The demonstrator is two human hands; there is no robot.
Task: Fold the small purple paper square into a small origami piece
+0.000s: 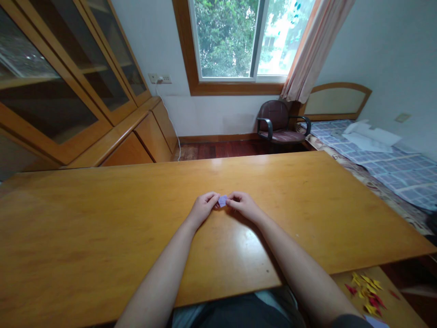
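A small piece of folded purple paper is held just above the wooden table, between my two hands. My left hand pinches its left edge with thumb and fingers. On the other side, my right hand grips the right edge the same way. Creases show on the paper, but its full shape is partly covered by my fingertips.
Several yellow and red folded paper pieces lie on a lower surface at the bottom right, near purple paper. Beyond the table stand an armchair, a bed and a glass-fronted cabinet.
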